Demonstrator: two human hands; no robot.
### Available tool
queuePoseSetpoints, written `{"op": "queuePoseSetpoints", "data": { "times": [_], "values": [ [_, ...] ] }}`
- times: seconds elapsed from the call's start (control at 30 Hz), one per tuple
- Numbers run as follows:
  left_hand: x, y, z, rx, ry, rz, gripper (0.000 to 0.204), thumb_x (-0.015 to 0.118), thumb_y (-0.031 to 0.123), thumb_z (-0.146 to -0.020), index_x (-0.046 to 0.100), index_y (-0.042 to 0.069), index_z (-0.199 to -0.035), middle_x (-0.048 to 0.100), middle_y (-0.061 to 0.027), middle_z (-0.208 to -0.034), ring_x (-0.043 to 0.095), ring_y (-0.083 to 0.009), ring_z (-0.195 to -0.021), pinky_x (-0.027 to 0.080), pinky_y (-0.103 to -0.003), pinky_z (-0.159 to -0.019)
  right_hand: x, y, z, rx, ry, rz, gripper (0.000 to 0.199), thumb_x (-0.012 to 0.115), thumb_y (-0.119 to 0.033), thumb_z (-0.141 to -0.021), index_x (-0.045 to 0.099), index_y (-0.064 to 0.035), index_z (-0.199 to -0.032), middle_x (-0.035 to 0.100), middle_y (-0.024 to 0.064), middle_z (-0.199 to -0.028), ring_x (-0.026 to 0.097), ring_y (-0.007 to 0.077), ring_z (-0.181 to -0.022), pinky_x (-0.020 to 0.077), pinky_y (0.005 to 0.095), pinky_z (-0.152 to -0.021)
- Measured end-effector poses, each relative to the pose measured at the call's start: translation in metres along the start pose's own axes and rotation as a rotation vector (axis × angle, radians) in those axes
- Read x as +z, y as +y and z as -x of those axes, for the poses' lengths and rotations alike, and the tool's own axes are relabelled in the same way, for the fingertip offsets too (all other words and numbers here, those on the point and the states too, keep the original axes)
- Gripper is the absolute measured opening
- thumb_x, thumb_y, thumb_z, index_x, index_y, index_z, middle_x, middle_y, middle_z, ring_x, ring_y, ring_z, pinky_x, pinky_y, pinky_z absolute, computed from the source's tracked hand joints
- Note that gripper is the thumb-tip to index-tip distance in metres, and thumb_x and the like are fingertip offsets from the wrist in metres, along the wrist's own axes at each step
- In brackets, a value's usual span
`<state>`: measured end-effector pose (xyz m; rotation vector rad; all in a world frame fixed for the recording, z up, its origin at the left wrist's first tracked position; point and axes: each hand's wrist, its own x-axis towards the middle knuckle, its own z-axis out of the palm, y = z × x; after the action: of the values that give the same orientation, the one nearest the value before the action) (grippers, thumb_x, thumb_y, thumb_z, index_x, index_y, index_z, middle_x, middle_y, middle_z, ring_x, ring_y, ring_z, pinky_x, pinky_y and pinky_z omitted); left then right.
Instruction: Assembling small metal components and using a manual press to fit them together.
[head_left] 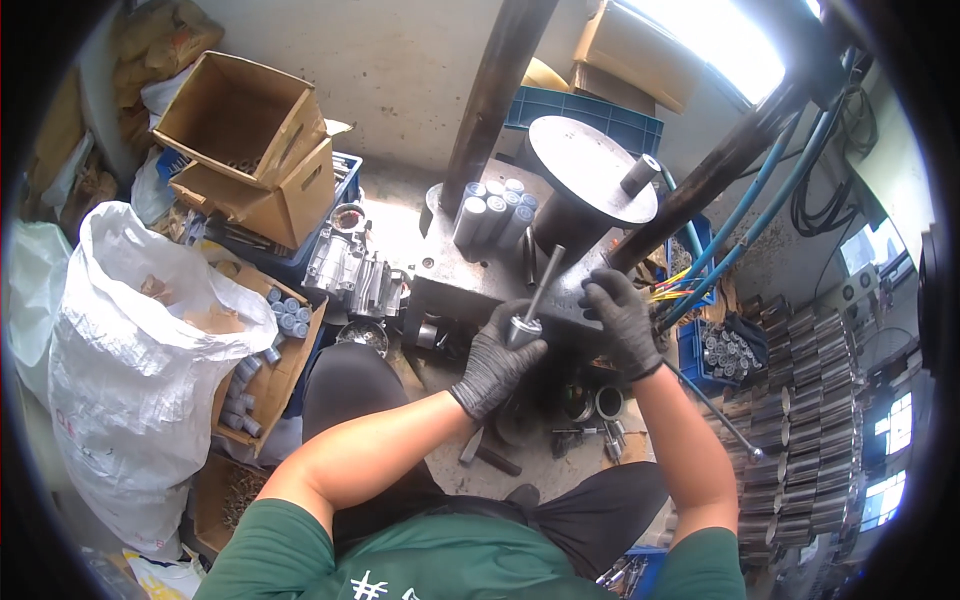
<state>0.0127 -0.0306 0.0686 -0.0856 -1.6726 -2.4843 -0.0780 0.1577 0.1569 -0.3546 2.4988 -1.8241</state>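
Note:
My left hand (pixel 497 362), in a dark grey glove, grips a short metal cylinder (pixel 523 331). A thin metal rod (pixel 546 282) stands up from the cylinder's top, tilted slightly right. My right hand (pixel 622 322), gloved alike, is raised just right of the rod and apart from it. Its fingers are curled together, and whatever they may hold is hidden. Beyond both hands, several grey cylinders (pixel 494 214) stand in a cluster on the metal machine bed (pixel 465 268). Beside them is a large round metal plate (pixel 585 165) with a single dark cylinder (pixel 640 175) on its edge.
Two steel columns (pixel 497 90) (pixel 700 185) flank the plate. Open cardboard boxes (pixel 240 115) and a white woven sack (pixel 140 370) stand at left, near a box of grey cylinders (pixel 290 318). Stacked metal cylinders (pixel 800 430) fill the right. Blue hoses (pixel 765 215) hang there.

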Motion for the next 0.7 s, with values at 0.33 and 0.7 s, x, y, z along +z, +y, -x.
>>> {"op": "queuePoseSetpoints", "data": {
  "times": [0.33,0.7],
  "values": [
    [-0.046,0.011,-0.037,0.109,0.399,0.316,0.062,0.063,0.004,-0.094,0.042,0.009,-0.153,0.059,-0.0047,-0.106,0.062,-0.0097,-0.079,0.054,-0.023,-0.067,0.110,0.032,-0.127,0.065,0.140,0.594,0.046,0.084,-0.034,-0.082,0.075,-0.0016,-0.113,0.077,0.0152,-0.099,0.073,0.0298,-0.086,0.0574,0.0387,-0.081],
    [-0.047,0.015,-0.043,0.235,0.113,-0.640,0.069,0.068,-0.001,-0.081,0.056,0.015,-0.147,0.053,-0.0209,-0.134,0.058,-0.0384,-0.125,0.049,-0.044,-0.109,0.088,0.060,-0.080,-0.098,0.265,-0.011,0.033,0.081,-0.029,-0.086,0.075,-0.0020,-0.103,0.075,0.0091,-0.093,0.071,0.0242,-0.082,0.0573,0.0392,-0.079]
  ]
}}
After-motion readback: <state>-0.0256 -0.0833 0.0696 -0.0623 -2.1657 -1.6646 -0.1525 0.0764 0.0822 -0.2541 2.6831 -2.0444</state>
